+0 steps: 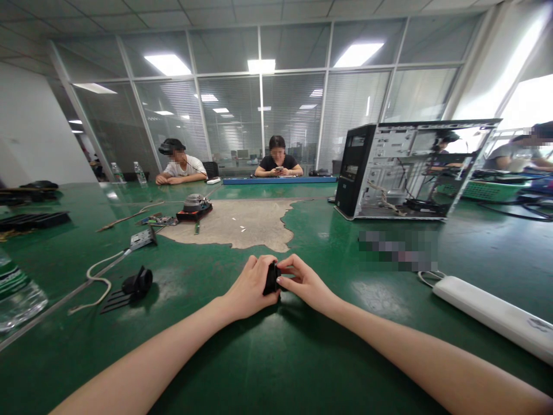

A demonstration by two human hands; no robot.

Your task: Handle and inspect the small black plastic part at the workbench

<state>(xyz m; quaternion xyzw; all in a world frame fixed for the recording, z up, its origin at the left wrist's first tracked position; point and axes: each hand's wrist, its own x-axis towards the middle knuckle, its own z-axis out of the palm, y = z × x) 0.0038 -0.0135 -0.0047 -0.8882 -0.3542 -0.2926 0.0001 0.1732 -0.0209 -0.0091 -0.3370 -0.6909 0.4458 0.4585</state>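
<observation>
Just above the green table, my left hand [253, 288] is wrapped round a small black part [272, 279], whose exact kind I cannot make out. My right hand [302, 282] pinches the same part from its right side with thumb and fingertips. Much of the part is hidden by the fingers. To the left on the table lies another black plastic piece [137, 283], with a round ring-like end and long flat prongs. Behind that is a small metal bracket [143, 237] with a pale cable [101, 279] running from it.
An open computer case [406, 173] stands at the right, with a white power strip [492, 311] nearer me. A heat-sink-like part [194, 207] sits by the bare table patch [242, 222]. A water bottle [19, 294] is at the left edge. Two people sit across the table.
</observation>
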